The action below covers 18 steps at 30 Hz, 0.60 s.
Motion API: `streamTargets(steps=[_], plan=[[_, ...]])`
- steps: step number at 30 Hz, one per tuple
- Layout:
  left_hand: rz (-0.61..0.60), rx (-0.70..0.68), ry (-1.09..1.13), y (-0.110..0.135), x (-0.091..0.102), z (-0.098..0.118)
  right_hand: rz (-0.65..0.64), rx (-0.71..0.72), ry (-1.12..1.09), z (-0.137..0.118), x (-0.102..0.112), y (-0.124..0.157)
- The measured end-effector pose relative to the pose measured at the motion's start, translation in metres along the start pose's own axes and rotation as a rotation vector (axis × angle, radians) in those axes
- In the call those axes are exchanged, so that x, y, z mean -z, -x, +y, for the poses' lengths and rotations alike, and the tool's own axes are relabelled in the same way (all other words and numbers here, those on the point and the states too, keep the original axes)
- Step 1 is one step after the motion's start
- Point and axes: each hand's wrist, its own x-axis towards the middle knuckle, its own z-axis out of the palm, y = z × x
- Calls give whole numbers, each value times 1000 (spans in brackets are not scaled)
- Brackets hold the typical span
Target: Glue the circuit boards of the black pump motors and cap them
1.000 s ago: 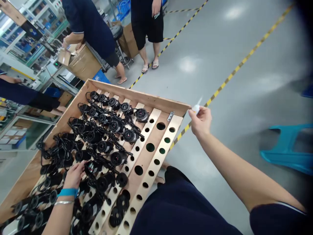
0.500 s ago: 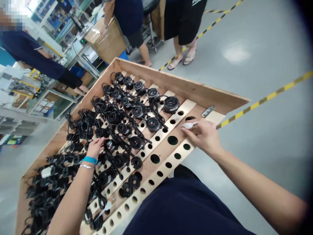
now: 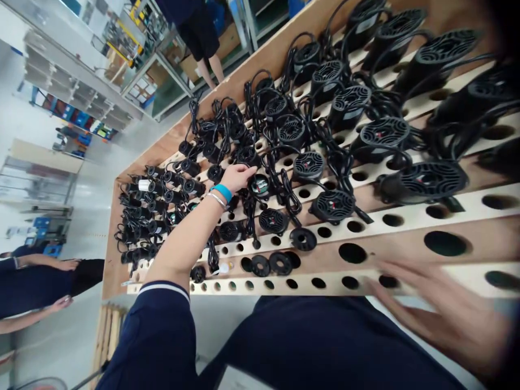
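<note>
A long wooden rack (image 3: pixel 406 214) with rows of round holes holds several black round fan-like units with coiled cords (image 3: pixel 337 108). My left hand (image 3: pixel 239 176), with a blue band and a silver bracelet at the wrist, reaches into the middle of the rack. Its fingers curl over one black unit (image 3: pixel 260 186) that shows a coloured label. My right hand (image 3: pixel 439 314) is smeared by motion at the lower right. Its fingers are stretched out over the near drilled strip (image 3: pixel 325 283), and nothing shows in them.
Loose black discs (image 3: pixel 303 238) and a small white item (image 3: pixel 222 268) lie near the rack's front rows. Another person's arms (image 3: pixel 44 265) reach in at the left edge. Someone stands beyond the rack (image 3: pixel 201 32) beside metal shelving (image 3: pixel 81 86).
The view has swung down close over the rack. My right hand moved from the far corner to the near strip, and the small white piece it pinched no longer shows. My left hand stays among the units.
</note>
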Motion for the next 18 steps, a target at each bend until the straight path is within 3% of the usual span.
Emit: streamTargets(steps=[2, 4, 7, 9, 13, 15, 17, 18], plan=[[-26, 12, 11, 2, 1, 0, -62, 194, 108, -9, -17, -14], [-47, 33, 24, 3, 8, 2, -124, 292, 286, -12, -38, -33], [-19, 38, 34, 13, 30, 9, -194, 291, 426, -10, -63, -54], [66, -53, 41, 32, 47, 16, -220, 295, 416, -10, -67, -58], [248, -501, 103, 114, 58, 16, -139, 212, 319, -26, -41, -57], [170, -623, 85, 164, 44, 4, -127, 142, 155, -42, -21, -63], [105, -637, 60, 205, 16, -12, -176, 150, -21, -57, -4, -77], [152, -643, 57, 219, -1, -18, -208, 188, -72, -62, 2, -86]])
